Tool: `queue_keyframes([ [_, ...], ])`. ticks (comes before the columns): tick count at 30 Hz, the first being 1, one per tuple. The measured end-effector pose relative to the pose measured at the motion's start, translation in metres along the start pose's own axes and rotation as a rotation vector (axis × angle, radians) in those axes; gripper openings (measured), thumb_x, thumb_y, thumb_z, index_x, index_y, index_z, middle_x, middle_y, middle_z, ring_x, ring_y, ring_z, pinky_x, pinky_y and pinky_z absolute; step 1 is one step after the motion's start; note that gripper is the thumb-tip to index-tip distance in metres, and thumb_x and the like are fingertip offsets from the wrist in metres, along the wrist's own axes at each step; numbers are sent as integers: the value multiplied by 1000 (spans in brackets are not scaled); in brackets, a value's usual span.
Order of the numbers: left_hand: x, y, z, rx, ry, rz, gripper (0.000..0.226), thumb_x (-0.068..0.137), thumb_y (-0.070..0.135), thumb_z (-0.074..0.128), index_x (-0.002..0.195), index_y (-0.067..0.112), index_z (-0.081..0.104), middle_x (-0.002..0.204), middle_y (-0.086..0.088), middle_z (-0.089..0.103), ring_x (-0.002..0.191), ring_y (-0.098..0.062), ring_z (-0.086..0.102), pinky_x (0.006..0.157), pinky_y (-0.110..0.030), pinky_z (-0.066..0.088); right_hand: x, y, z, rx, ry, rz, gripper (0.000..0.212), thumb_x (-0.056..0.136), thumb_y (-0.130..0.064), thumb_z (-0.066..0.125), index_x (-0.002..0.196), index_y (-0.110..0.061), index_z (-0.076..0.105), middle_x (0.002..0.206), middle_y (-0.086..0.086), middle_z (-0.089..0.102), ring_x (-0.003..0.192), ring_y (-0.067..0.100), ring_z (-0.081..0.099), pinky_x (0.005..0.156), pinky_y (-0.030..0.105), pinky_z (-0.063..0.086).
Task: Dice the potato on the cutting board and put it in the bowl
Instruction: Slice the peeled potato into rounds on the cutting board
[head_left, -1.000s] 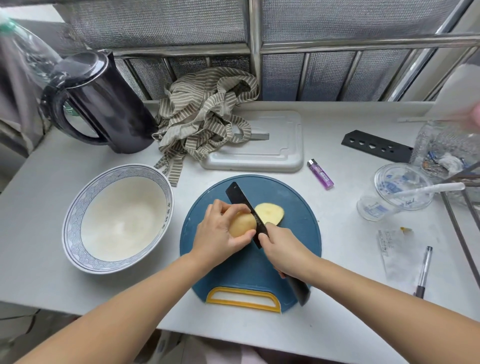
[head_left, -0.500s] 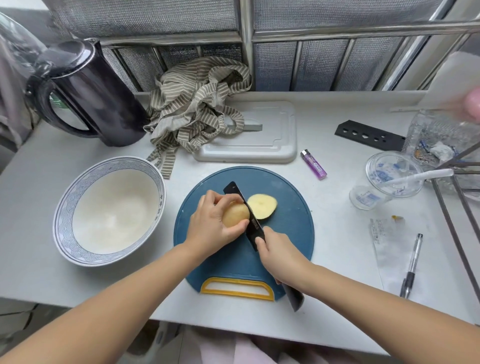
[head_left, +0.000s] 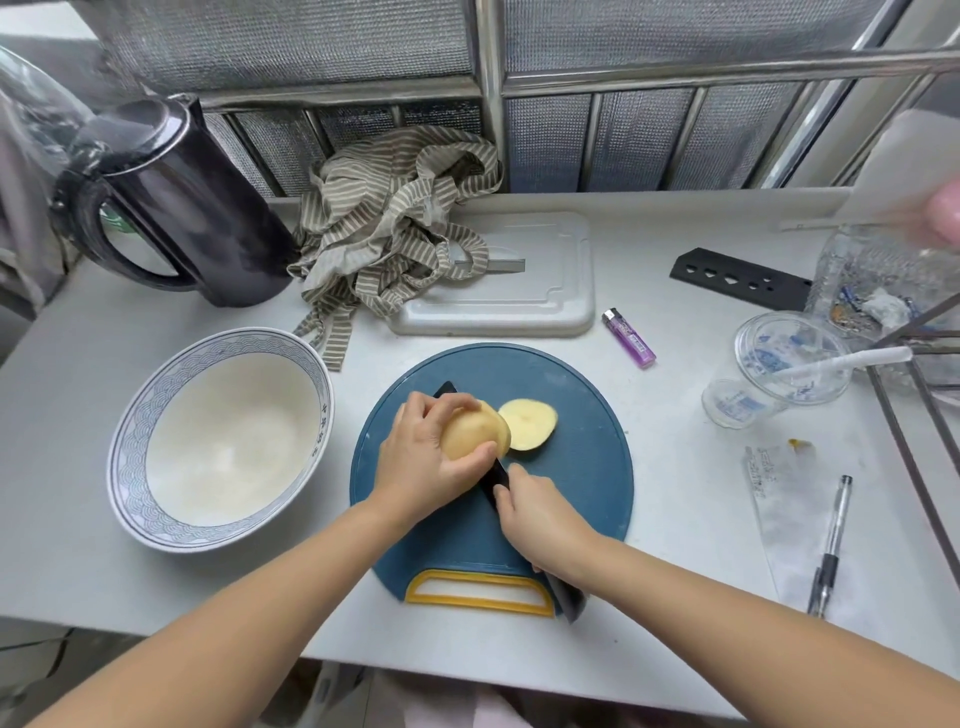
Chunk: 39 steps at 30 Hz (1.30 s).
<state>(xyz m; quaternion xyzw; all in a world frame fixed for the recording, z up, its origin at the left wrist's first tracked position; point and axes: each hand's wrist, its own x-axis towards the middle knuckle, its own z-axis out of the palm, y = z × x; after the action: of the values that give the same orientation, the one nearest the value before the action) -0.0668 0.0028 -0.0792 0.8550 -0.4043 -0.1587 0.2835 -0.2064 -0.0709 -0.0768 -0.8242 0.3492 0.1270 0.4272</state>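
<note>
Two grips: left hand (head_left: 421, 460) on potato (head_left: 475, 431), right hand (head_left: 543, 525) on knife (head_left: 497, 477); bowl (head_left: 130, 447) near board (head_left: 582, 478) left edge.

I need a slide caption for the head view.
Left hand steadies the potato on a blue cutting board; right hand cuts it with a black knife.

potato pieces (head_left: 472, 434) (head_left: 530, 428) 2 (one held) | boards (head_left: 582, 467) (head_left: 545, 291) 2 | bowl (head_left: 156, 395) 1 | knife (head_left: 497, 477) 1 | lighter (head_left: 628, 338) 1

Matt blue plastic cutting board (head_left: 582, 467); glossy ceramic bowl (head_left: 156, 499); striped cloth (head_left: 395, 228); glossy black kettle (head_left: 208, 208).
</note>
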Motion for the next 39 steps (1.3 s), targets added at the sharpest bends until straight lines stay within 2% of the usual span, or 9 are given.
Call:
queue_keyframes([
  [4,-2,-1,-4,-77,11,-31,50,60,69,54,106,51,52,102,13,45,98,-9,50,85,-34,46,-1,4,-3,82,12,-7,22,103,-27,32,95,-11,45,94,14,58,54,24,50,50,33,44],
  [7,-4,-2,-7,-148,15,-34,46,60,67,57,103,52,50,105,14,47,99,-9,52,85,-33,48,-5,14,-8,308,4,23,22,99,-24,36,82,-12,43,67,11,52,36,20,45,37,27,38],
  [14,-10,-6,-8,-188,19,38,44,59,61,62,100,52,46,112,8,45,102,-2,48,89,-23,39,-18,33,-35,740,-132,128,18,101,-18,41,84,-11,42,51,2,39,38,14,34,36,22,34],
  [19,-11,-2,-6,-126,-10,50,49,63,65,58,109,47,53,110,10,47,103,-5,49,85,-26,42,-22,39,-52,998,-247,186,22,103,-21,38,83,-14,41,51,-1,34,37,9,28,34,18,29],
  [23,-11,0,-3,-78,10,58,54,67,68,54,114,42,57,108,12,49,103,-6,49,83,-27,41,-22,39,-62,1074,-287,175,18,103,-21,38,85,-19,39,52,-1,32,36,8,26,32,18,27],
  [26,-12,0,-4,-84,14,39,56,66,69,53,115,42,56,109,13,48,103,-5,47,82,-27,38,-25,36,-69,1064,-313,128,9,103,-21,38,94,-20,40,51,-2,31,35,8,26,32,17,27],
  [28,-12,2,-3,-100,23,14,56,66,70,52,115,43,56,108,13,46,103,-5,46,84,-27,39,-26,32,-74,1003,-255,76,6,103,-20,38,99,-17,43,51,-1,33,36,10,28,34,18,29],
  [35,-25,0,5,-135,88,51,49,68,66,58,114,48,51,105,16,44,106,-7,48,91,-27,40,-29,15,-81,349,28,-69,21,101,-22,38,82,-13,41,56,11,48,34,21,42,41,31,40],
  [39,-26,-3,5,-137,91,76,50,69,66,60,115,49,50,108,16,42,109,-8,48,93,-28,41,-33,7,-79,217,42,-100,22,100,-24,36,82,-13,42,60,8,48,31,17,43,39,29,41],
])
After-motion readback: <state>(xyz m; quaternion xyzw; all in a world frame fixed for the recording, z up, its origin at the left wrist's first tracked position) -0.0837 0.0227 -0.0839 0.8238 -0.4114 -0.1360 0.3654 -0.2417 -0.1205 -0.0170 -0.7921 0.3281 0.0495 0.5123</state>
